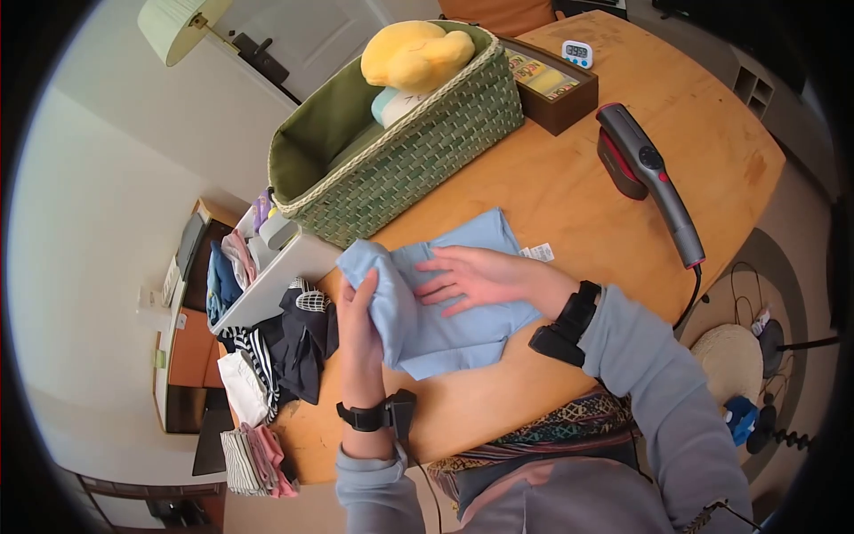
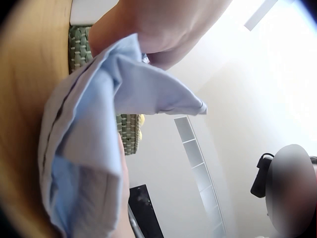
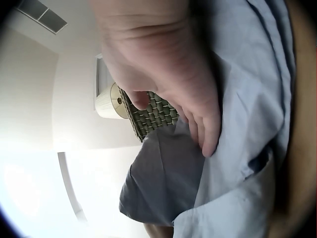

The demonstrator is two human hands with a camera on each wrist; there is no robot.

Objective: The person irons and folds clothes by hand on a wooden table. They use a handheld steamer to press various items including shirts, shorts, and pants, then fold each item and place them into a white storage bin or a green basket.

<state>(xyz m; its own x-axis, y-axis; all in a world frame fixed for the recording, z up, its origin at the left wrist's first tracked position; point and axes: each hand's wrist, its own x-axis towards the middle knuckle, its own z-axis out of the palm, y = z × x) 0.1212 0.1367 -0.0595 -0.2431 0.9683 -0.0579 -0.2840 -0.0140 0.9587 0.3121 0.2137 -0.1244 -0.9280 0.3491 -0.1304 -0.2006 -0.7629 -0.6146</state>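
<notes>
A light blue cloth garment (image 1: pixel 463 334) lies partly folded on the wooden table, its left part lifted. The left hand (image 1: pixel 359 334) grips that raised edge, thumb on the near face. Over the middle of the garment is the right hand (image 1: pixel 476 278), fingers spread and fairly straight, touching the fabric. In the right wrist view the right hand (image 3: pixel 163 74) rests its fingertips against the cloth (image 3: pixel 247 99). The left wrist view shows the left hand (image 2: pixel 148 29) behind the lifted blue cloth (image 2: pixel 94 129), its fingers mostly hidden.
A green woven basket (image 1: pixel 418 147) with a yellow plush (image 1: pixel 414 55) stands behind the garment, beside a brown box (image 1: pixel 560 98). A handheld steamer (image 1: pixel 654 173) and a small timer (image 1: pixel 577 53) lie at the right. Dark clothes (image 1: pixel 301 343) and folded striped clothes (image 1: pixel 253 458) are at the left.
</notes>
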